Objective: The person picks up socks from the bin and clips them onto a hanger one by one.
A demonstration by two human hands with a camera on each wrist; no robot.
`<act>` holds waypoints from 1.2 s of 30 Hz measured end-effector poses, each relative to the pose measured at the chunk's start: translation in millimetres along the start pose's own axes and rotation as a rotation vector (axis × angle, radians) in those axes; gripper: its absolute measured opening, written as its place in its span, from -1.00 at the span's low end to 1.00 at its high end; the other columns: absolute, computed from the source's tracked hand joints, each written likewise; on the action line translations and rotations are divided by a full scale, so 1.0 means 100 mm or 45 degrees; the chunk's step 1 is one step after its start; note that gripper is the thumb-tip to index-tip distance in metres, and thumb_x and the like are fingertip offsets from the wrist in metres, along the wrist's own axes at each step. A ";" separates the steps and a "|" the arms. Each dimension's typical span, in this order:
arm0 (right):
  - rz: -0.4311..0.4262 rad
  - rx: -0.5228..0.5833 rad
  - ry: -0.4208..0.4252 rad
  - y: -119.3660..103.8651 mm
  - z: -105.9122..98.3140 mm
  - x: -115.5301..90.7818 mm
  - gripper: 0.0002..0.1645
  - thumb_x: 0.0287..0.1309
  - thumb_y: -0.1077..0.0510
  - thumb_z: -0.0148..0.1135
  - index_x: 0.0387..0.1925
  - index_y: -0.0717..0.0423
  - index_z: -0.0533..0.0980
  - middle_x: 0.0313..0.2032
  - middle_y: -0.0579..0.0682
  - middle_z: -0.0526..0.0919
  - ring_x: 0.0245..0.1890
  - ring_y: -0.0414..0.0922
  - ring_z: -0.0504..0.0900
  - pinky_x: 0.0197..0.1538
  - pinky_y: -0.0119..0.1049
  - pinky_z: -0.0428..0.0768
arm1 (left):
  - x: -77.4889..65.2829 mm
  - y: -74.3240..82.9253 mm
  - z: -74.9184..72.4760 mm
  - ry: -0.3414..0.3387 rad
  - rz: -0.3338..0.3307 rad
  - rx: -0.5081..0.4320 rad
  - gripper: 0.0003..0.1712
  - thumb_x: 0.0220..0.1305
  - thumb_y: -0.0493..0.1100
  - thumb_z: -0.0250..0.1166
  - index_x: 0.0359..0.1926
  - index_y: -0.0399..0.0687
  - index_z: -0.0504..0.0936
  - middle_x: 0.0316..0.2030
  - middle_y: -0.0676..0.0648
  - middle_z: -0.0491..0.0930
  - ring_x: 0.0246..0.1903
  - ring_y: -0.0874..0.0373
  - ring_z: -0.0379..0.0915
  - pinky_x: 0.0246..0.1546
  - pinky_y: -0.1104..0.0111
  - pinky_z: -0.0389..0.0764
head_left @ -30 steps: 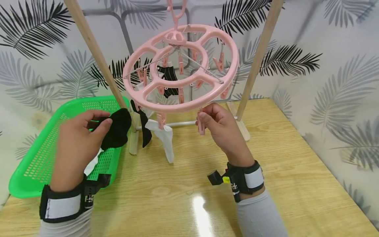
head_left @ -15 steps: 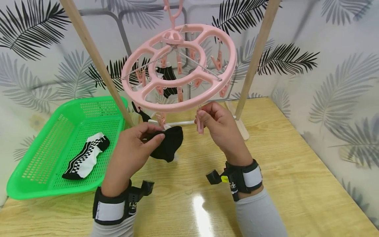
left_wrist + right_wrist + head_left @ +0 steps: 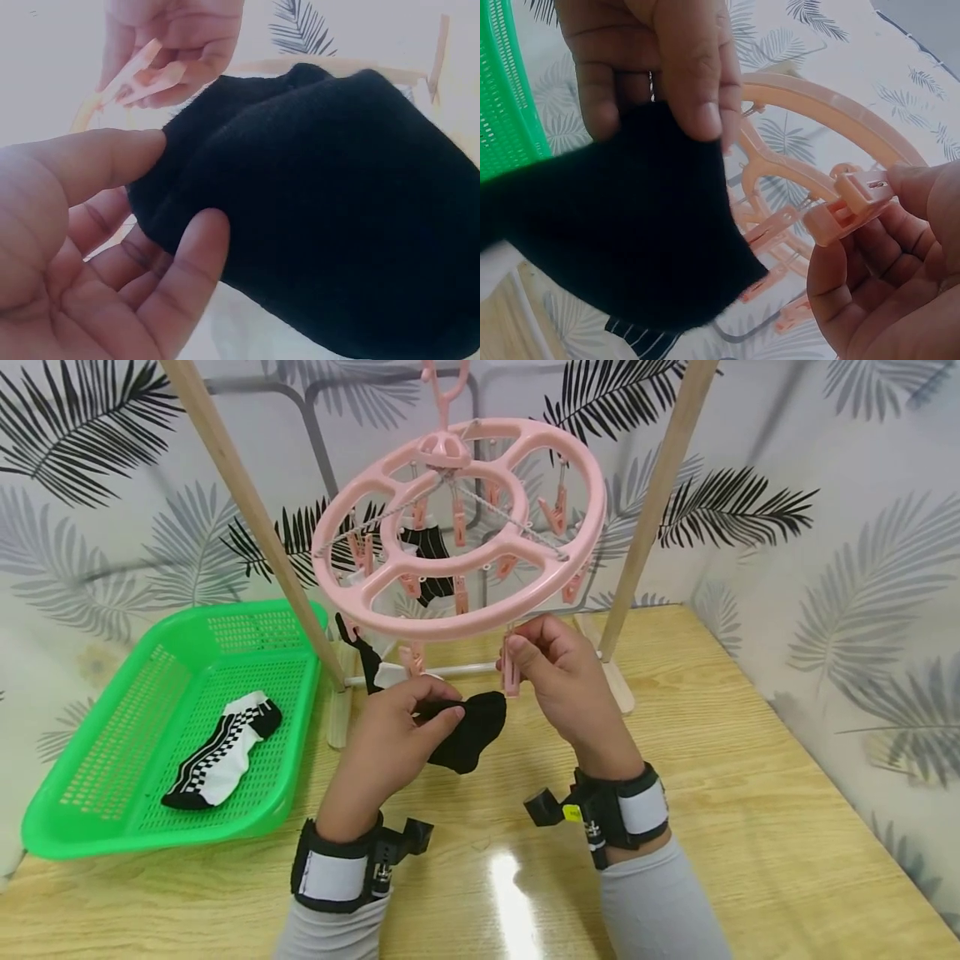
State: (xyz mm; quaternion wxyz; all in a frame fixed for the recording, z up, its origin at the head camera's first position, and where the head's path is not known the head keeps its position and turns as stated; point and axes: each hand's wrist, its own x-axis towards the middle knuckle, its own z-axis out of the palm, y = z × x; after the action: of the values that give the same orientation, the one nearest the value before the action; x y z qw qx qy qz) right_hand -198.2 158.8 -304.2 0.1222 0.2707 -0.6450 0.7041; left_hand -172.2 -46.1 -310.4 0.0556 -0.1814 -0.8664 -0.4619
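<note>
My left hand (image 3: 386, 743) pinches a black sock (image 3: 474, 733) between thumb and fingers below the front rim of a round pink drying hanger (image 3: 453, 627). To its right, my right hand (image 3: 566, 685) grips a pink clothespin (image 3: 512, 672) that hangs from the rim. In the right wrist view the ends of this clothespin (image 3: 851, 206) stand apart, with nothing between them. The sock is beside the clothespin, apart from it. Behind my left hand a white sock (image 3: 390, 675), mostly hidden, hangs from another clothespin (image 3: 412, 658).
A green basket (image 3: 296, 752) on the left holds a black-and-white patterned sock (image 3: 225, 752). Wooden posts (image 3: 660, 502) flank the hanger. A striped black sock (image 3: 431, 556) and a dark sock (image 3: 363, 652) hang on it, among several pink clothespins. The wooden table (image 3: 750, 777) lies below.
My left hand has carried the black sock rightward from over the basket to near the gripped clothespin, uncovering the patterned sock. My right hand has stayed on its clothespin.
</note>
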 end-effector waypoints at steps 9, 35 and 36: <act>0.057 -0.018 0.044 -0.01 0.04 -0.02 -0.86 0.47 0.29 0.00 -0.24 0.30 0.43 -0.48 0.07 0.54 -0.53 -0.09 0.56 -0.32 -0.25 0.63 | 0.02 0.03 0.09 -0.015 0.148 -0.044 -0.86 0.28 -0.23 0.37 -0.15 -0.13 0.71 -0.23 0.01 0.70 -0.25 0.17 0.57 -0.23 0.25 0.60; -0.003 -0.015 0.031 0.01 0.09 -0.02 -0.76 0.48 0.20 0.02 -0.27 0.34 0.43 -0.51 0.06 0.54 -0.57 -0.09 0.55 -0.43 -0.28 0.58 | 0.04 0.02 0.20 0.118 0.333 -0.213 -0.88 0.26 -0.33 0.36 -0.17 -0.19 0.70 -0.25 -0.03 0.69 -0.25 0.22 0.61 -0.23 0.35 0.65; -0.001 -0.017 0.029 0.01 0.09 -0.02 -0.76 0.47 0.19 0.02 -0.27 0.34 0.43 -0.50 0.06 0.55 -0.57 -0.09 0.56 -0.43 -0.28 0.58 | 0.04 0.02 0.21 0.129 0.331 -0.220 -0.88 0.27 -0.32 0.36 -0.17 -0.19 0.70 -0.24 -0.03 0.69 -0.24 0.22 0.61 -0.23 0.35 0.65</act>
State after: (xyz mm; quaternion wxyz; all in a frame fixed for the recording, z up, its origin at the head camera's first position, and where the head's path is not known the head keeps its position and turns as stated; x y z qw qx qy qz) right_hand -194.9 149.8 -305.7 0.1317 0.2622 -0.6480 0.7028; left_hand -173.6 -26.4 -319.8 0.1425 -0.2725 -0.7888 -0.5322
